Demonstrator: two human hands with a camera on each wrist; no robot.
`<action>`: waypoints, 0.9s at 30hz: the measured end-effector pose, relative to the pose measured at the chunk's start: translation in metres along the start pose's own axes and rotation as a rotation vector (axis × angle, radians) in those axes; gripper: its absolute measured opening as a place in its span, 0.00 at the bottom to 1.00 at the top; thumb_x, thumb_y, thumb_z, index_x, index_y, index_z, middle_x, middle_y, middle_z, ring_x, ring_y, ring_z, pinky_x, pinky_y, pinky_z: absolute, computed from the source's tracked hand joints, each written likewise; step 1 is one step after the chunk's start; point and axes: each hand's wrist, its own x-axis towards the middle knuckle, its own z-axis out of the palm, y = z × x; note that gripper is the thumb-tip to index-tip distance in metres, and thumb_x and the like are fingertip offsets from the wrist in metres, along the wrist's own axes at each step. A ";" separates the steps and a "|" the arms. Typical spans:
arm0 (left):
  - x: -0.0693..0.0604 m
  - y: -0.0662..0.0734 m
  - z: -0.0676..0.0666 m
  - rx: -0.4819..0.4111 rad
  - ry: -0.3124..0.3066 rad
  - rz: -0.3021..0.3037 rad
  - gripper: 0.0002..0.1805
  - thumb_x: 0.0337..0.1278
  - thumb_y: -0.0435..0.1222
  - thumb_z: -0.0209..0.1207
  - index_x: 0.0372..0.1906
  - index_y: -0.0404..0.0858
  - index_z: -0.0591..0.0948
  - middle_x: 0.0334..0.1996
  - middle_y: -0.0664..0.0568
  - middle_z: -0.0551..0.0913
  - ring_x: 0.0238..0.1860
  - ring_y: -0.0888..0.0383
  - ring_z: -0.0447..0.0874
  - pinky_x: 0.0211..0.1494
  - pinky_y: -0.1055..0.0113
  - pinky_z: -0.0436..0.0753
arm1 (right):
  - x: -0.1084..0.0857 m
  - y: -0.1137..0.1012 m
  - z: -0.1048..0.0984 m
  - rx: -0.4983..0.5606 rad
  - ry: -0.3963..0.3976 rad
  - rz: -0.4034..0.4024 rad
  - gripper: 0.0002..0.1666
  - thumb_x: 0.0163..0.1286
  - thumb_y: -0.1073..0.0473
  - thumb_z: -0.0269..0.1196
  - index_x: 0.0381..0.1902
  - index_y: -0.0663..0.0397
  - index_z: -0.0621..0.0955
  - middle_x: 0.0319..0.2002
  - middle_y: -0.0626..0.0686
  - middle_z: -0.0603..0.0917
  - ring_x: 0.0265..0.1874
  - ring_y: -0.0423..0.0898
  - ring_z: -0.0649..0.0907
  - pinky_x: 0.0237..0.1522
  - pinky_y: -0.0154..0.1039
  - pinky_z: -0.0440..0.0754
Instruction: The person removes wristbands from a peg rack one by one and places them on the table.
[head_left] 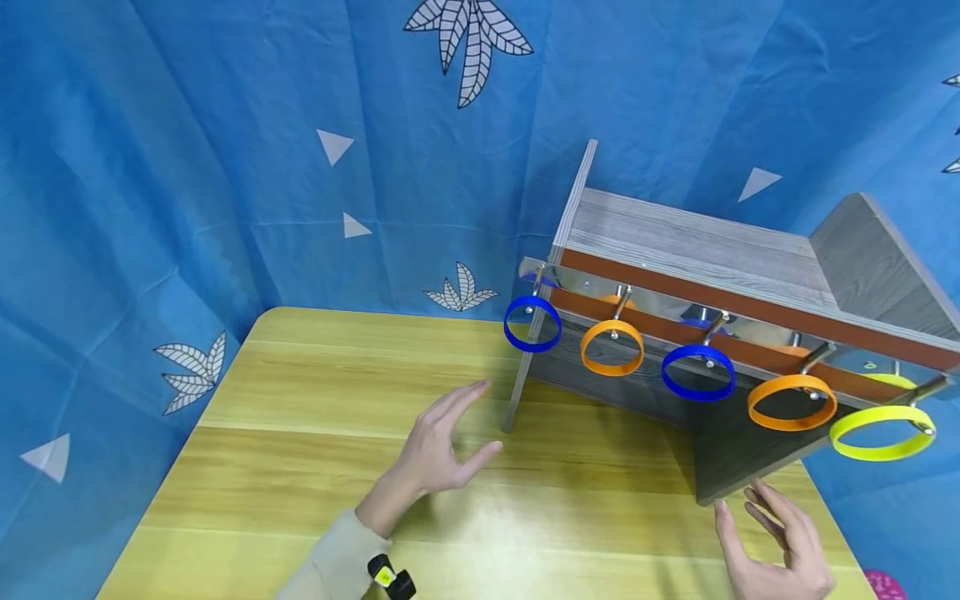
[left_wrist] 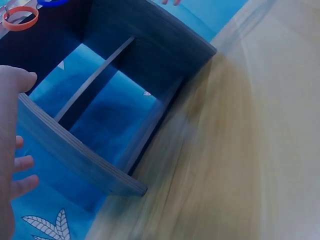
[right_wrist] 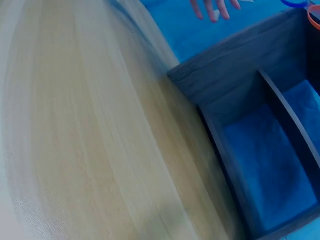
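A grey wooden rack (head_left: 705, 242) stands on the table, turned at an angle. Along its front rail several hooks carry rings: a blue ring (head_left: 532, 347), an orange ring (head_left: 612, 372), another blue ring (head_left: 698, 396), another orange ring (head_left: 792, 427) and a yellow ring (head_left: 882, 454). My left hand (head_left: 438, 446) hovers left of the rack's left panel (head_left: 517, 392), fingers extended, thumb apart, holding nothing. My right hand (head_left: 783, 546) is just in front of the lower right panel (head_left: 738, 450), fingers slightly bent and apart from the thumb, nothing between them. Whether it touches the panel cannot be told.
The yellow wooden table (head_left: 315, 433) extends left of and in front of the rack. A blue curtain (head_left: 262, 150) with leaf prints hangs behind and at both sides. A pink item (head_left: 885, 585) shows at the lower right corner. A black band (head_left: 392, 577) is round the left sleeve.
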 end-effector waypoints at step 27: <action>0.037 0.000 0.043 -0.467 0.114 -0.223 0.24 0.64 0.28 0.69 0.63 0.29 0.78 0.56 0.34 0.86 0.53 0.34 0.89 0.56 0.50 0.94 | 0.028 0.032 0.004 0.045 0.136 0.405 0.20 0.63 0.70 0.74 0.54 0.58 0.87 0.35 0.27 0.86 0.33 0.23 0.86 0.34 0.13 0.84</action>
